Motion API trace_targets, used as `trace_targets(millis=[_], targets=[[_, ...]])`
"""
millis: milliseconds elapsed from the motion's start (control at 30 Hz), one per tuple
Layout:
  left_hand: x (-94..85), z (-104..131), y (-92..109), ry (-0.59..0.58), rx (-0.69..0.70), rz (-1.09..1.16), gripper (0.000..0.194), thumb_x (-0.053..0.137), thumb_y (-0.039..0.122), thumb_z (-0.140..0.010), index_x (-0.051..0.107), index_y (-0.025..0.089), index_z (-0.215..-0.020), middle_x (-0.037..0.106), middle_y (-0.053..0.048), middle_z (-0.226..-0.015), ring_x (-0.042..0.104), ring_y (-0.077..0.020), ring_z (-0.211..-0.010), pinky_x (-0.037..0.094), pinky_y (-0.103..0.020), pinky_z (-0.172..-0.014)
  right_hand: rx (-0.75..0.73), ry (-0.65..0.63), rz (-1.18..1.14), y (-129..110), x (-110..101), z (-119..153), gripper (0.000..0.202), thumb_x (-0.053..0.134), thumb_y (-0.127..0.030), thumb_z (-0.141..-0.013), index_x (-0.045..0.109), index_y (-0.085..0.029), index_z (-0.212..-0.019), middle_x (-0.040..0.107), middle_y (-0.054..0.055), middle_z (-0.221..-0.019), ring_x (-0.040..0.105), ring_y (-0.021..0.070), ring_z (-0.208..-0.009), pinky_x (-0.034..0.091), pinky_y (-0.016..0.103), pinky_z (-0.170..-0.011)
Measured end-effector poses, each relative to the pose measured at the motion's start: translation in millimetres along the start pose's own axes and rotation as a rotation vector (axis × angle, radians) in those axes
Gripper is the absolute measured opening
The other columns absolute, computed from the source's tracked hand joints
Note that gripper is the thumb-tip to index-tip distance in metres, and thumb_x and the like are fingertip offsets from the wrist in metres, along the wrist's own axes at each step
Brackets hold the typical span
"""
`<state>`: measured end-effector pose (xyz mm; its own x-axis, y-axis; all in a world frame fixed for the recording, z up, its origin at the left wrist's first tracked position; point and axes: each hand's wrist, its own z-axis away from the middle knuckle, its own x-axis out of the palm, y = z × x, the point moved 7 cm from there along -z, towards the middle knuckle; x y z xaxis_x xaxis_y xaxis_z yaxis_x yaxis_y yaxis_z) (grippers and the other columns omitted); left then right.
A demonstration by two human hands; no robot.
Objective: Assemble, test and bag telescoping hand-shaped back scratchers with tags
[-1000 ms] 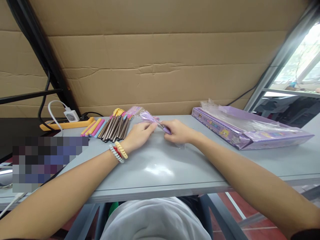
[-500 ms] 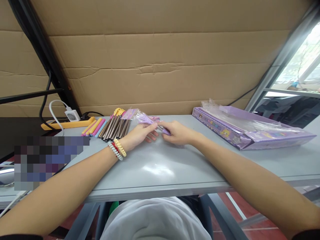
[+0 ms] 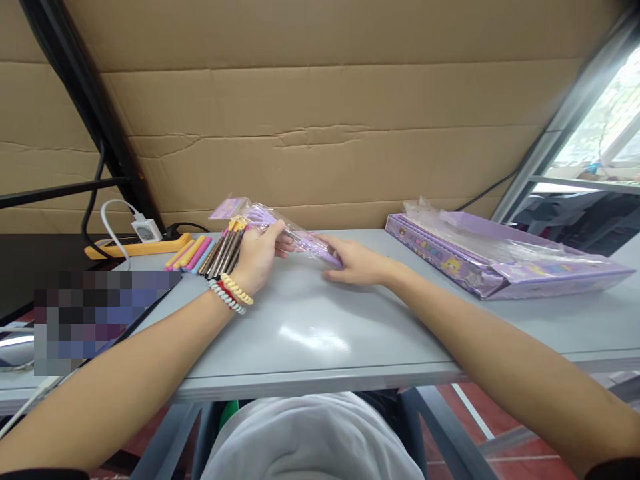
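My left hand (image 3: 260,257) is closed around the middle of a clear plastic package (image 3: 300,239) with a long purple-handled item inside. The package slants down to the right, its purple printed top at the upper left. My right hand (image 3: 350,260) holds the lower right end between thumb and fingers. Beside and partly behind my left hand lie several metallic brown sticks (image 3: 223,255) with yellow and pink ends. To their left are several thick pens or handles (image 3: 193,254) in pink, yellow and blue.
On the right of the grey table (image 3: 320,373) lies a purple printed box (image 3: 480,273) with clear plastic on it. A yellow power strip (image 3: 113,250) with a white charger (image 3: 147,230) is at the back left. Cardboard (image 3: 320,160) stands behind.
My left hand has moved left along the package. The package now stretches out between both hands, its printed top further left and higher. My right hand's fingers have loosened slightly.
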<state>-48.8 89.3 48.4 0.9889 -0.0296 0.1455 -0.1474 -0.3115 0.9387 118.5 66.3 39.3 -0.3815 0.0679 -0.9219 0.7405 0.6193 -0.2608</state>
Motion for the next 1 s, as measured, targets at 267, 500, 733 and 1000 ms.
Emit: trace_targets(millis=[267, 500, 733, 1000], targets=[[-12.9, -6.4, 1.1, 0.13, 0.033, 0.031, 0.019, 0.054, 0.033, -0.078, 0.053, 0.015, -0.071, 0.06, 0.0, -0.06, 0.059, -0.0122, -0.048, 0.042, -0.021, -0.041, 0.161, 0.077, -0.042, 33.3, -1.8, -1.7, 0.063, 0.04, -0.055, -0.087, 0.035, -0.017, -0.137, 0.047, 0.015, -0.134, 0.05, 0.0255, -0.115, 0.04, 0.036, -0.091], [-14.3, -6.1, 2.1, 0.152, 0.032, 0.065, 0.018, 0.053, 0.031, -0.08, 0.054, 0.015, -0.073, 0.061, -0.001, -0.062, 0.061, -0.0138, -0.051, 0.043, -0.022, -0.044, 0.225, 0.239, 0.08, 37.4, -16.2, -1.9, 0.024, 0.046, -0.035, -0.084, 0.057, -0.016, -0.094, 0.059, 0.011, -0.1, 0.055, 0.0206, -0.089, 0.042, 0.031, -0.078], [-10.6, -6.6, -0.6, 0.112, 0.009, 0.104, 0.017, 0.056, 0.031, -0.08, 0.053, 0.014, -0.076, 0.061, 0.0, -0.058, 0.061, -0.0131, -0.051, 0.046, -0.021, -0.045, 0.246, 0.156, 0.028, 41.3, -8.3, -5.0, 0.02, 0.047, -0.018, -0.08, 0.062, -0.015, -0.092, 0.06, 0.011, -0.1, 0.056, 0.02, -0.091, 0.04, 0.03, -0.08], [-5.8, -5.3, 0.7, 0.043, 0.002, 0.148, 0.019, 0.055, 0.03, -0.083, 0.053, 0.013, -0.074, 0.062, -0.003, -0.061, 0.061, -0.0136, -0.051, 0.047, -0.022, -0.044, 0.221, 0.113, -0.212, 40.4, -3.7, -7.5, 0.015, 0.052, -0.022, -0.077, 0.062, -0.016, -0.086, 0.064, 0.004, -0.093, 0.057, 0.0177, -0.084, 0.041, 0.026, -0.07]])
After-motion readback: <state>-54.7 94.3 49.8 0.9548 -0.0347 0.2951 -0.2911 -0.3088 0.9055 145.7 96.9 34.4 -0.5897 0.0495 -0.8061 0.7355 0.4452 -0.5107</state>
